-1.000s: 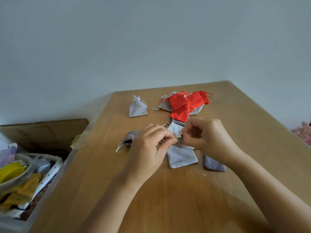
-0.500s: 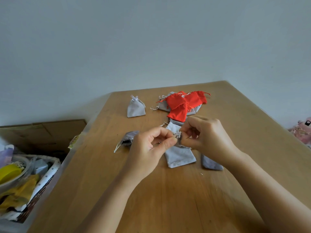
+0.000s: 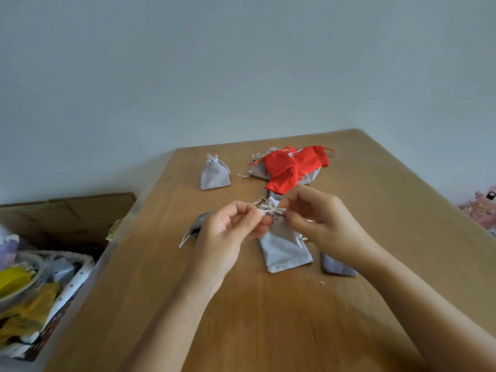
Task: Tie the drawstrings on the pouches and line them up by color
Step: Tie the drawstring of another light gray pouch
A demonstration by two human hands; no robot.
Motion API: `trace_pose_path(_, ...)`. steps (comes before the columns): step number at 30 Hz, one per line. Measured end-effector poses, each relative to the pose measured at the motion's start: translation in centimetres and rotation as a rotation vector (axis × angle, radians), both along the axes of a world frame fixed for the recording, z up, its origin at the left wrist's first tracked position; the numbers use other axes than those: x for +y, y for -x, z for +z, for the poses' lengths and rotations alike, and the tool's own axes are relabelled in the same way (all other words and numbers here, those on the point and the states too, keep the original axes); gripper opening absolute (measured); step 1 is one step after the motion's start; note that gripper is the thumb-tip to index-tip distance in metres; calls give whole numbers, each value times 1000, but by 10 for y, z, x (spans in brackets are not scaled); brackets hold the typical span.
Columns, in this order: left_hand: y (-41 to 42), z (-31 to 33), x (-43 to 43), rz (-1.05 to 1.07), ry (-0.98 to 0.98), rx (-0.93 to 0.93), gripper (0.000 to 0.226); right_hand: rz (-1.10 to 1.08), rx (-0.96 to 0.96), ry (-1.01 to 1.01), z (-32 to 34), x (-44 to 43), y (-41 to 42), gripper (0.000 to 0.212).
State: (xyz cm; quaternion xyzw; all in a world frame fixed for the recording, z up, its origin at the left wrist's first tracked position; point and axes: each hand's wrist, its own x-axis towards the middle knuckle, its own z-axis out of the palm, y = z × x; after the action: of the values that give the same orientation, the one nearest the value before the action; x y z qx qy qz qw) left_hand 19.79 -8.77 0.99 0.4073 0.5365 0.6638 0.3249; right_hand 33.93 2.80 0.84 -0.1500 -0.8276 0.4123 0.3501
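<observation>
1. Fingertips (image 3: 248,220) of the left hand (image 3: 228,234) are pinched on one end of the drawstring (image 3: 269,209). The right hand (image 3: 322,224) is pinched on the other end, so both are clamped on cord, none spread.
2. The grey pouch (image 3: 281,251) being tied is held up by its neck near the centre of the table (image 3: 268,331). Its bottom hem appears to rest on the wood.
3. Judged best for this step:
   - The neck is gathered fully before the knot is drawn.
   - Both ends are pulled outward w/ equal force, so the knot is seated vs. the fabric.
   - Tension is not let go until the knot is locked.
4. A tied grey pouch (image 3: 214,174) is stood toward the far-left corner, well apart. It prob. marks where the grey row is to be continued.
5. Red pouches (image 3: 284,167) are heaped on grey ones near the far edge. Their cords look loose, so most of the task seems left.
6. Hard to make out:
   - The knot is small & blurred, so whether a first crossing is made can't be told.
   - A darker pouch (image 3: 200,224) is mostly covered by the left hand.
   - Another grey one (image 3: 338,267) is partly covered by the right wrist.
   - The no. of greys under the red heap can't be counted.
   - A basket (image 3: 77,277) beyond the left edge and a pink item (image 3: 480,210) beyond the right edge are cut off by the frame.
</observation>
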Motion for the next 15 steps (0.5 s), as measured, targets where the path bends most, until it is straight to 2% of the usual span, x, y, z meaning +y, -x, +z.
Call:
trace_pose_path(3, 4, 2, 1, 6, -38, -20, 16, 72, 61, 182, 3, -4, -1, 9)
trace_pose_path(5, 3, 0, 1, -1, -52, 19, 14, 26, 89, 175, 3, -7, 1, 13)
trace_pose_path(10, 0, -3, 0, -21, -71, 142, 12, -162, 95, -64, 0, -12, 4, 8)
trace_pose_path(12, -1, -3, 0, -21, -69, 133, 11, -227, 133, -231, -1, -15, 6, 7)
trace_pose_path(15, -1, -3, 1, -41, -42, 88, 9, -299, 155, -379, -4, -17, 9, 7)
